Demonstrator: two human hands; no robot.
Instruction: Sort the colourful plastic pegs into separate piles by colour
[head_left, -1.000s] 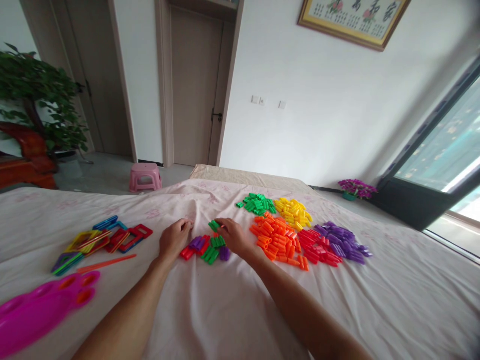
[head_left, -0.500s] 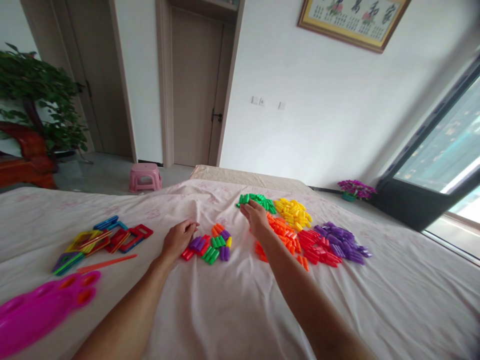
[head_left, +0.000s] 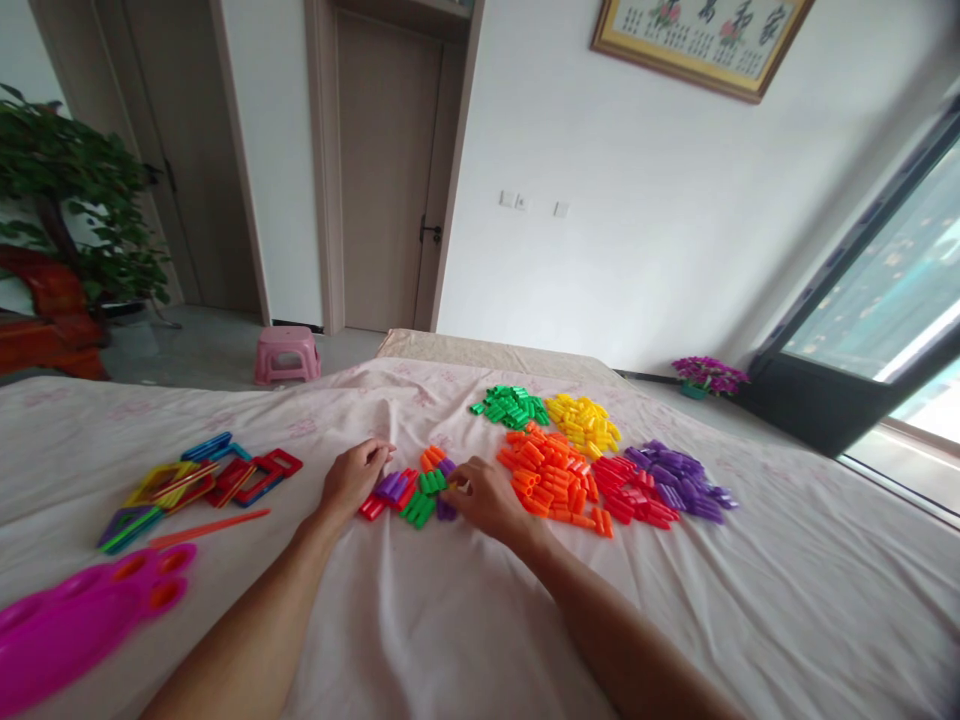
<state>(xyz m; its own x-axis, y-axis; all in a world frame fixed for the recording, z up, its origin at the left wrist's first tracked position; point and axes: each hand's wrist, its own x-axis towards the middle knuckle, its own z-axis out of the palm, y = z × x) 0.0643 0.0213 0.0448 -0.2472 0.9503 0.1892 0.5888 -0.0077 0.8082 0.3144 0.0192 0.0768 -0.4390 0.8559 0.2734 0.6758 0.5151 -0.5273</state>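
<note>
The mixed cluster of small plastic pieces lies on the pale cloth between the two hands; in it, the front green piece and the purple piece slant with their long axes running away from the wearer and to the right. The pieces are glossy, ribbed like short tubes set side by side, in red, purple, green and orange, with a sliver of yellow at the right hand, which covers too much of that one to tell its direction. The right fingers are bent, their tips at the cluster's right edge; whether they grip the yellow piece cannot be told. The left hand rests at the cluster's left, its fingers curled in, and whether it holds anything is hidden. Farther right sit heaps of orange, green, yellow, red and purple pieces; well left lie coloured frames and a magenta tray.
</note>
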